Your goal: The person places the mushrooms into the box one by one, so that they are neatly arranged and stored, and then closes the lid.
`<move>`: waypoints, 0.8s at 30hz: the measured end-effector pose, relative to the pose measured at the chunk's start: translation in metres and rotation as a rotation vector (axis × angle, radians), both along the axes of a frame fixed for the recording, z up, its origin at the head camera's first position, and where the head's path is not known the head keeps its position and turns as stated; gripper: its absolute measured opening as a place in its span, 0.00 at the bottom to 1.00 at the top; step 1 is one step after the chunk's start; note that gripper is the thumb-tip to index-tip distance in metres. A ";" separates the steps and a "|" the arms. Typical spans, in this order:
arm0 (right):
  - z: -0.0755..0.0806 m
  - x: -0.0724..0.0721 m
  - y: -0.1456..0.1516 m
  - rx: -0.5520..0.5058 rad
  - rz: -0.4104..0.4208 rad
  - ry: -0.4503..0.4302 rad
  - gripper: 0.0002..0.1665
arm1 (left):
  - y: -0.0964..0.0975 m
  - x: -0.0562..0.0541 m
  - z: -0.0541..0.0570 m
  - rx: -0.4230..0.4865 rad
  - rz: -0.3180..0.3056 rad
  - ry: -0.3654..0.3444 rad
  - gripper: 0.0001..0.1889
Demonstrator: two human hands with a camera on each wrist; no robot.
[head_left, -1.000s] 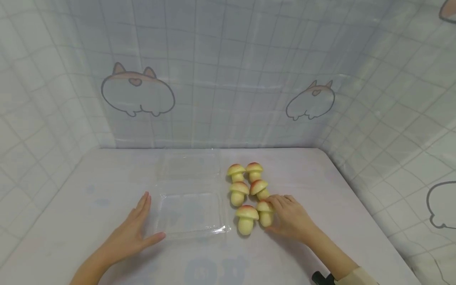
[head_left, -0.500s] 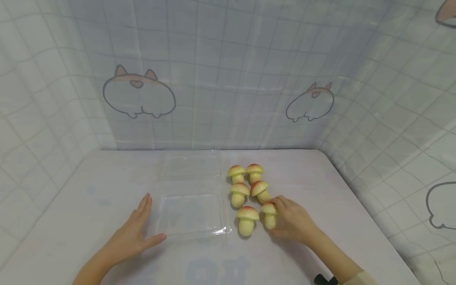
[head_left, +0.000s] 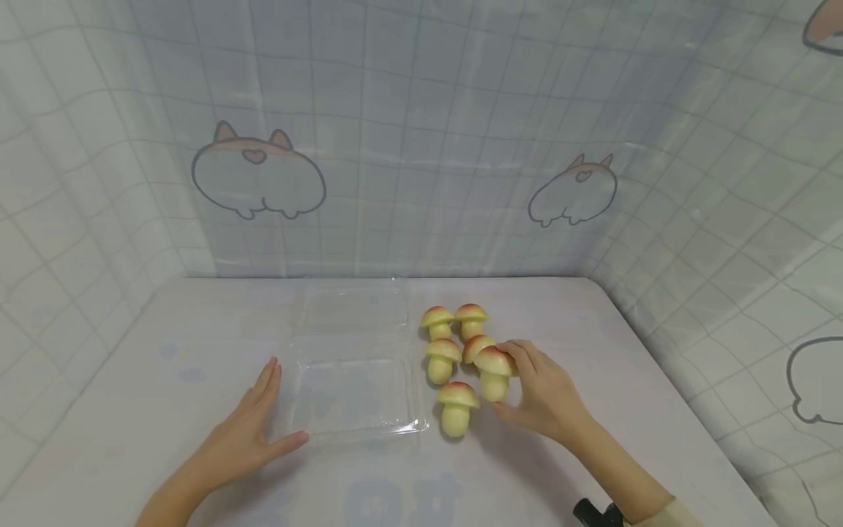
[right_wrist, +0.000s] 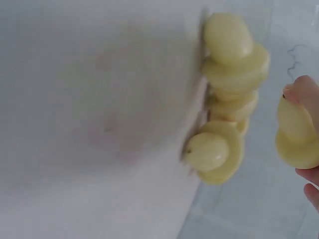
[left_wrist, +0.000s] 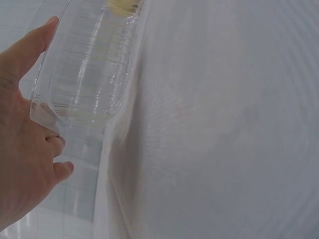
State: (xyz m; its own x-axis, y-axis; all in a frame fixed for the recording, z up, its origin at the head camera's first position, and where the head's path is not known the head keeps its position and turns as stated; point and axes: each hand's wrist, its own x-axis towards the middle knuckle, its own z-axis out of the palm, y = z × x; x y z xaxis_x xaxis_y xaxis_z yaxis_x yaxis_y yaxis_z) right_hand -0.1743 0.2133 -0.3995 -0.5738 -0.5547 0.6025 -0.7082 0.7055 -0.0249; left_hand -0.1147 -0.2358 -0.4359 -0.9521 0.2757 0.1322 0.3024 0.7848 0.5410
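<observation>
My right hand [head_left: 546, 399] grips a yellow mushroom [head_left: 494, 380] with a red-tinged cap, fingers on the cap and thumb low by the stem. In the right wrist view this mushroom [right_wrist: 294, 122] is lifted off the table, apart from the others. Several matching mushrooms lie in two loose columns, among them a near one [head_left: 456, 410] and a partly covered one [head_left: 476, 348] behind the held piece. My left hand [head_left: 240, 432], thumb and fingers spread, stands beside a clear plastic box [head_left: 352, 395]. In the left wrist view, the fingers [left_wrist: 37, 42] are right at the box's wall.
The box's clear lid [head_left: 356, 306] lies folded back towards the rear wall. A pale cloth covers the table [head_left: 632, 439]. Grid-patterned curtains [head_left: 421, 183] with cartoon animals enclose the back and sides. A black object [head_left: 596, 512] shows by the right sleeve.
My right hand has taken the near right mushroom, shifted it right, then raised it up and slightly away, so it now overlaps the one behind. The left hand has hardly moved.
</observation>
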 end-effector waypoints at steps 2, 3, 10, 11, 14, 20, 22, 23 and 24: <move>0.006 0.001 -0.004 -0.012 0.009 0.024 0.48 | 0.000 0.001 0.000 0.001 -0.001 -0.001 0.58; 0.009 0.001 -0.007 -0.017 0.010 0.036 0.49 | 0.000 0.001 0.000 0.001 -0.001 0.000 0.58; 0.029 0.002 -0.027 -0.061 0.044 0.111 0.51 | 0.000 0.001 0.000 0.008 0.004 -0.017 0.58; 0.031 0.002 -0.031 -0.069 0.052 0.120 0.51 | -0.001 0.001 0.000 0.010 0.006 -0.022 0.58; 0.035 0.001 -0.040 -0.090 0.079 0.137 0.52 | 0.000 0.002 0.001 0.014 0.010 -0.028 0.58; 0.039 -0.002 -0.057 -0.122 0.143 0.152 0.53 | 0.001 0.004 0.002 0.015 0.003 -0.002 0.58; 0.039 -0.003 -0.062 -0.133 0.161 0.160 0.53 | 0.001 0.004 0.002 0.017 0.001 -0.001 0.58; 0.039 -0.003 -0.064 -0.136 0.165 0.164 0.53 | 0.001 0.004 0.002 0.017 0.006 -0.007 0.58; 0.040 -0.003 -0.066 -0.138 0.172 0.166 0.53 | 0.001 0.004 0.002 0.019 0.008 -0.011 0.58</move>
